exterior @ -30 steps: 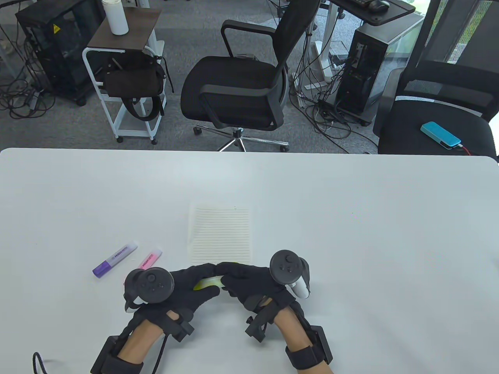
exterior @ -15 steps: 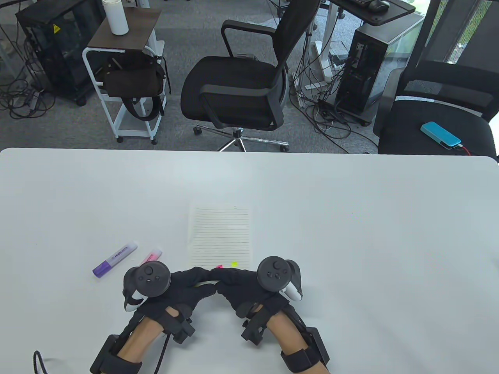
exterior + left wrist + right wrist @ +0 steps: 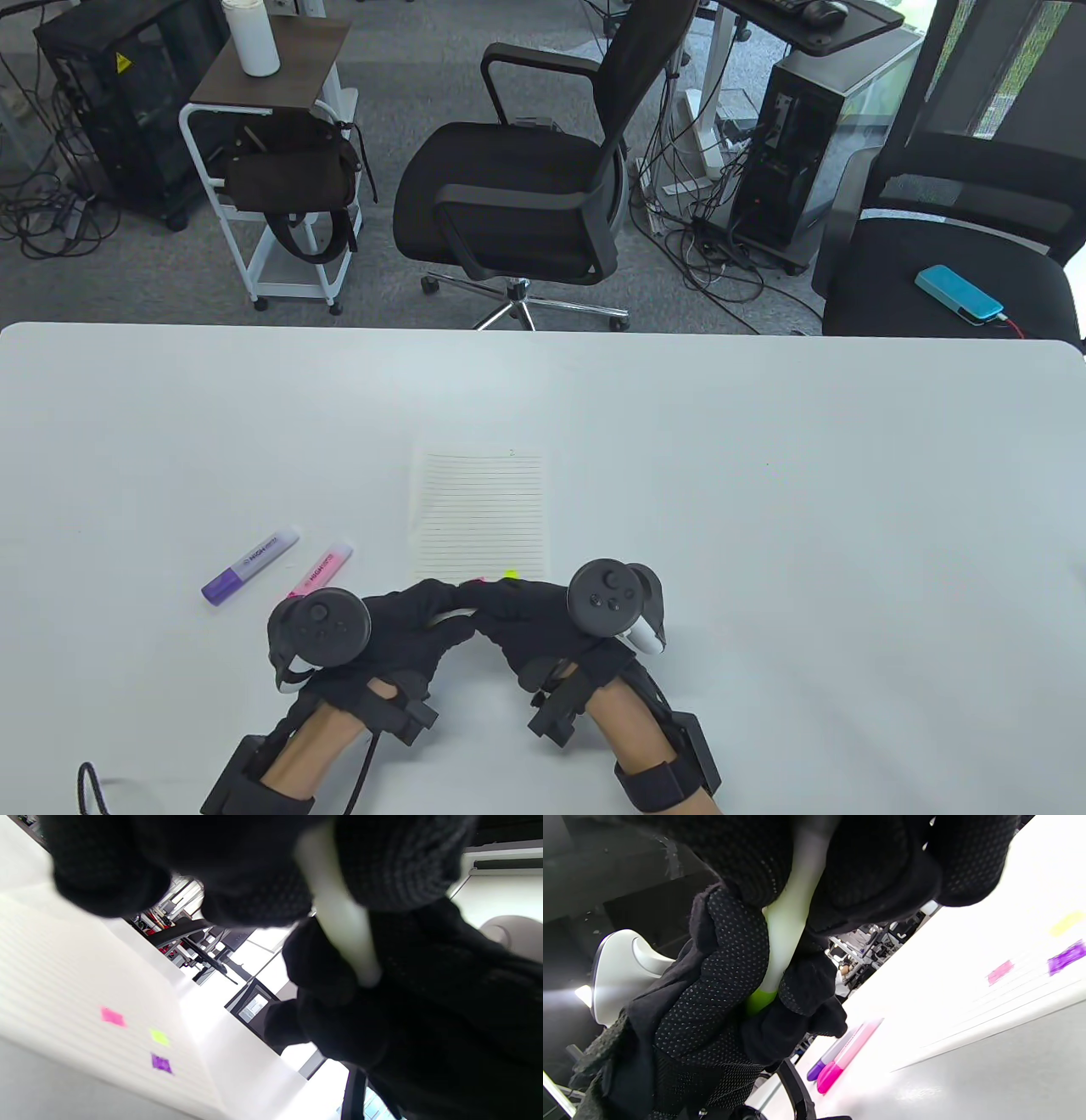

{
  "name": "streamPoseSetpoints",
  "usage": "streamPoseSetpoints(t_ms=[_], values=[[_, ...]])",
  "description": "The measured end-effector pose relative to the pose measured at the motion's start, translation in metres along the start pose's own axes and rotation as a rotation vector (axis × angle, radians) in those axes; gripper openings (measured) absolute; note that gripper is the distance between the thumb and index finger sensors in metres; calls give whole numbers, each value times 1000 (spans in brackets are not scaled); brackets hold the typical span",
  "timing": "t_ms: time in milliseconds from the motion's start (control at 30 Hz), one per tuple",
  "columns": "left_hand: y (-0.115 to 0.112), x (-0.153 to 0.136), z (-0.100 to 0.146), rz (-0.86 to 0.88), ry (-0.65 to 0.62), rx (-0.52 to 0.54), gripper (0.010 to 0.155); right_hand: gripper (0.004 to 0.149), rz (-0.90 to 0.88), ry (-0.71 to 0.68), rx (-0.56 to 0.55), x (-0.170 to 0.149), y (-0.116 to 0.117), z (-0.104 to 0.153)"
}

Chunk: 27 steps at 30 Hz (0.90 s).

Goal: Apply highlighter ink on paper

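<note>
A lined sheet of paper lies mid-table. Small pink, yellow-green and purple ink marks sit near its near edge. Just below that edge, my left hand and right hand meet fingertip to fingertip. Both grip one pale green highlighter between them. Its bright green end sits inside the left hand's fingers. In the table view only a pale sliver of the highlighter shows. I cannot tell whether its cap is on.
A purple highlighter and a pink highlighter lie capped on the table, left of the paper and just beyond my left hand. The table's far edge borders office chairs and a cart.
Both hands closed in over the green highlighter and drew slightly toward the near edge, uncovering ink marks at the paper's near edge. The right hand then shifted a little to the right.
</note>
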<state>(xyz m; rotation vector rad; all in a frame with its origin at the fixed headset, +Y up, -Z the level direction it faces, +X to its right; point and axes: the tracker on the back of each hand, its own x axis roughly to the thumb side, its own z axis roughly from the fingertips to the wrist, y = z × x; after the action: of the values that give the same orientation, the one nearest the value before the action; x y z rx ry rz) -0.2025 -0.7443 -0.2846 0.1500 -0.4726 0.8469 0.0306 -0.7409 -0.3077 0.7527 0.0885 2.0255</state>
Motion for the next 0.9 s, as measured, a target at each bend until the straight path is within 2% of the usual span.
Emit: streamPoseSetpoints(t_ms=[100,167,233,367,400,500,533,700,800,900], values=[[-2,0,-1,-31,-3,9,57,42,-14,18,-25,-6,-8,1],[-1,-1,-1,-33,-4,2,64,42,-8,43,-49,-12,-17,2],[4,-4,1,-9,10,27,73,42,24,95,-135,-23,-36,8],[14,-6,2,39,-2,58,73,42,115,244,-372,-41,-69,24],[14,-5,2,49,-9,58,73,42,165,321,-412,-47,-77,30],[13,-2,2,55,-26,53,73,44,253,465,-409,-64,-92,41],[12,-1,2,56,-34,49,73,44,286,506,-441,-69,-96,45],[13,1,3,65,-47,54,73,47,477,678,-481,-82,-107,54],[14,1,3,70,-45,51,73,49,444,780,-490,-89,-106,57],[14,0,3,72,-39,48,73,50,462,817,-487,-94,-105,58]])
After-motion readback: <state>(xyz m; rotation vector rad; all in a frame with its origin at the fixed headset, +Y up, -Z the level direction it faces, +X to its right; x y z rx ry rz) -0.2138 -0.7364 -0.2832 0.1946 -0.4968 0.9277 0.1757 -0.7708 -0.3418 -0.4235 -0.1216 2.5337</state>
